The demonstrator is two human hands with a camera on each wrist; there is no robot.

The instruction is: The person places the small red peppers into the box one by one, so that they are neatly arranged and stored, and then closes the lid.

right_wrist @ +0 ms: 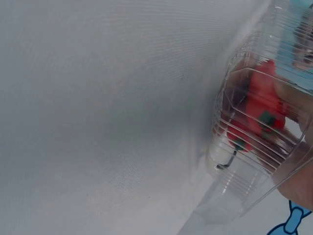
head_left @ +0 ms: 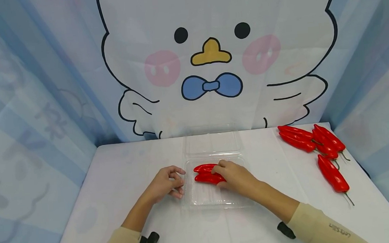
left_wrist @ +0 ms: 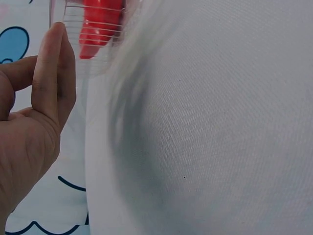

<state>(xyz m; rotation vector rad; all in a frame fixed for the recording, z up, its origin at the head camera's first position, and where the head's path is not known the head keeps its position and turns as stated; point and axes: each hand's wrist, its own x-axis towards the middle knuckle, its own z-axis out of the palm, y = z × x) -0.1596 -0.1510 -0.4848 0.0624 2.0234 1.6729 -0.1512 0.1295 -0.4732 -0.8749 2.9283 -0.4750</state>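
A clear plastic clamshell box (head_left: 209, 198) lies open on the table, its lid (head_left: 213, 143) folded back toward the wall. Two red chili peppers (head_left: 208, 178) lie side by side inside it, tips pointing left. My right hand (head_left: 237, 177) reaches into the box and grips the nearer pepper, with thumb on the near side and fingers over the top; it covers the stem ends in the head view. Through the ribbed wall in the right wrist view, green caps of the peppers (right_wrist: 264, 100) show. My left hand (head_left: 166, 183) hovers at the box's left edge, fingers loosely bent, holding nothing.
Several more red peppers (head_left: 332, 173) lie in a loose group at the table's right back corner, one nearer than the others. The white table (head_left: 118, 203) meets a cartoon-printed curtain (head_left: 214, 112) behind, with blue curtains at both sides.
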